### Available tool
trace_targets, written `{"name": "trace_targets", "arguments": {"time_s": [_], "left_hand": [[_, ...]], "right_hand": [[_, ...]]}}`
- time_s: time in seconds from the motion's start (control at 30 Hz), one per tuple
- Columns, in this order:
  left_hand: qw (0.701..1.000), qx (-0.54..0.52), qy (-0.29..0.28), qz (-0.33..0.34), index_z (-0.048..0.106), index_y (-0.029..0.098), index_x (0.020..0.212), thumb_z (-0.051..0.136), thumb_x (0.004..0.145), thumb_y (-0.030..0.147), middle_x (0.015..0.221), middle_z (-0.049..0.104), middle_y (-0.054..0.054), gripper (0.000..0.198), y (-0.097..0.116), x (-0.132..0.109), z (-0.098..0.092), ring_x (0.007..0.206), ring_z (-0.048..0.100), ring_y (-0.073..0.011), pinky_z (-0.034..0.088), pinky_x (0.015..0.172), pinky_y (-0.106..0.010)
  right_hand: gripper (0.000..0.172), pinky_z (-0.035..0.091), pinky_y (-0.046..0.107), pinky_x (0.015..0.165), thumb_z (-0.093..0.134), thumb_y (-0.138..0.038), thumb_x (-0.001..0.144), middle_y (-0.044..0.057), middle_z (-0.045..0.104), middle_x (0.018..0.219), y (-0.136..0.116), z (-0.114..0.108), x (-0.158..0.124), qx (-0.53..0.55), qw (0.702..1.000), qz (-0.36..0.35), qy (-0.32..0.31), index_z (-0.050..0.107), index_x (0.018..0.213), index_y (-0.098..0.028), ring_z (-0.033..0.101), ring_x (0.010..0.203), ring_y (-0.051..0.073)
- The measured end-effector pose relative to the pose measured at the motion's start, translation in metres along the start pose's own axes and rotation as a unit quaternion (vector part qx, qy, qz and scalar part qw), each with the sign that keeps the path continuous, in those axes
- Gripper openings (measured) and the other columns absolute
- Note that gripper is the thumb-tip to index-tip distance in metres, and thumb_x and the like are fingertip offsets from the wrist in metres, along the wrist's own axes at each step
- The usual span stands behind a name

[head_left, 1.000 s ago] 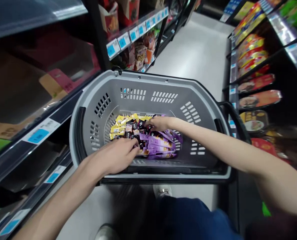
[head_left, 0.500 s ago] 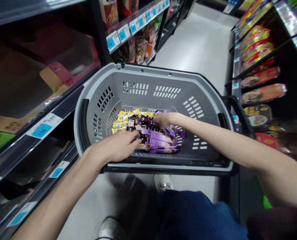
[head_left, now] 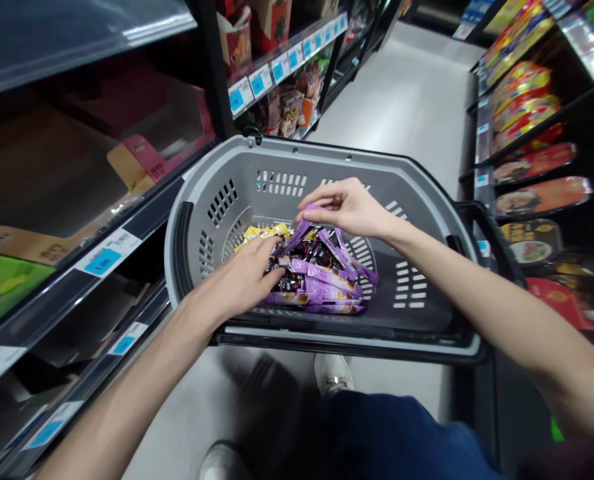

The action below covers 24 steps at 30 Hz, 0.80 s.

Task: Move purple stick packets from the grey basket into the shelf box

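Note:
A grey shopping basket (head_left: 304, 152) holds a pile of small snack packets. My right hand (head_left: 351, 210) is raised over the pile, its thumb and fingers pinched on the upper end of a purple packet (head_left: 299, 235). That packet slants down to the left, its lower end close to my left fingertips. My left hand (head_left: 244, 277) rests over the left side of the pile, thumb and fingers apart, touching small black packets (head_left: 291, 283); what lies under its palm is hidden. Other purple packets (head_left: 327, 287) lie at the right, and yellow packets (head_left: 264, 232) show behind my left hand.
Store shelves (head_left: 67, 263) with price tags (head_left: 107, 253) run close along the left. Another shelf at the right carries red and orange snack bags (head_left: 521, 100) and a dark round-ended package (head_left: 531, 241). A pale floor aisle (head_left: 394, 87) stretches ahead; my shoe (head_left: 334, 373) is below the basket.
My right hand has risen from the pile, lifting one end of a purple packet. My left hand stays on the packets, covering more yellow ones. The whole view has shifted slightly.

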<state>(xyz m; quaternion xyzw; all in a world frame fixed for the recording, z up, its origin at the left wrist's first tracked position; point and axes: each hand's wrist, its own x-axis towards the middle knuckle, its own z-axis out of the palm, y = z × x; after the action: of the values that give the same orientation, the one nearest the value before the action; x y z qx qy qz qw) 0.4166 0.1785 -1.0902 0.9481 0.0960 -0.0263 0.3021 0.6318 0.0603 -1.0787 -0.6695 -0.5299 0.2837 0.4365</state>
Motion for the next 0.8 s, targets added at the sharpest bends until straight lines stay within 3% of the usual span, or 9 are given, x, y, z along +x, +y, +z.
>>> {"name": "trace_targets", "arguments": {"time_s": [0.17, 0.43, 0.53, 0.63, 0.7, 0.8], "left_hand": [[0.996, -0.04, 0.075, 0.019, 0.039, 0.023, 0.137, 0.057, 0.088, 0.029, 0.135, 0.053, -0.008, 0.052, -0.002, 0.003, -0.005, 0.125, 0.051, -0.0248, 0.041, 0.105, -0.038], [0.982, -0.044, 0.186, 0.006, 0.047, 0.02, 0.12, 0.055, 0.079, 0.01, 0.111, 0.059, -0.005, 0.043, -0.001, 0.006, -0.011, 0.097, 0.059, -0.0179, 0.046, 0.09, -0.031], [0.976, -0.04, 0.215, 0.006, 0.053, 0.02, 0.105, 0.055, 0.077, 0.01, 0.108, 0.057, -0.004, 0.03, 0.0, 0.006, -0.012, 0.094, 0.058, -0.0172, 0.047, 0.086, -0.03], [0.973, -0.043, 0.229, -0.001, 0.055, 0.02, 0.098, 0.054, 0.082, 0.013, 0.105, 0.058, -0.003, 0.018, 0.001, 0.006, -0.013, 0.092, 0.059, -0.0168, 0.047, 0.086, -0.03], [0.972, -0.064, 0.228, -0.007, 0.055, 0.02, 0.102, 0.051, 0.087, 0.017, 0.103, 0.062, -0.003, 0.016, 0.0, 0.006, -0.013, 0.093, 0.06, -0.017, 0.047, 0.086, -0.03], [0.973, -0.102, 0.205, -0.016, 0.051, 0.022, 0.115, 0.047, 0.094, 0.024, 0.1, 0.066, -0.003, 0.021, -0.002, 0.005, -0.013, 0.089, 0.063, -0.0168, 0.048, 0.083, -0.03]], "right_hand": [[0.035, 0.057, 0.032, 0.075, 0.083, -0.04, 0.07, 0.006, 0.074, 0.091, -0.01, 0.016, -0.006, 0.227, 0.967, 0.035, 0.111, 0.071, 0.094, -0.019, 0.07, 0.082, 0.018], [0.026, 0.059, 0.024, 0.072, 0.082, -0.025, 0.071, 0.006, 0.074, 0.096, 0.007, 0.014, 0.0, 0.304, 0.925, 0.111, 0.197, 0.069, 0.092, -0.018, 0.068, 0.086, 0.015], [0.024, 0.059, 0.023, 0.074, 0.081, -0.022, 0.072, 0.005, 0.074, 0.095, 0.011, 0.012, 0.002, 0.319, 0.916, 0.128, 0.205, 0.068, 0.091, -0.018, 0.068, 0.088, 0.014], [0.023, 0.059, 0.026, 0.079, 0.079, -0.032, 0.076, 0.004, 0.073, 0.093, 0.007, 0.011, 0.002, 0.339, 0.916, 0.112, 0.183, 0.066, 0.09, -0.02, 0.067, 0.088, 0.014], [0.027, 0.059, 0.027, 0.081, 0.078, -0.04, 0.077, 0.003, 0.071, 0.093, 0.002, 0.011, 0.001, 0.349, 0.918, 0.092, 0.165, 0.066, 0.091, -0.021, 0.066, 0.087, 0.014], [0.031, 0.058, 0.025, 0.078, 0.084, -0.038, 0.07, 0.001, 0.069, 0.091, -0.002, 0.014, -0.001, 0.335, 0.925, 0.064, 0.168, 0.067, 0.09, -0.022, 0.064, 0.081, 0.011]]}}
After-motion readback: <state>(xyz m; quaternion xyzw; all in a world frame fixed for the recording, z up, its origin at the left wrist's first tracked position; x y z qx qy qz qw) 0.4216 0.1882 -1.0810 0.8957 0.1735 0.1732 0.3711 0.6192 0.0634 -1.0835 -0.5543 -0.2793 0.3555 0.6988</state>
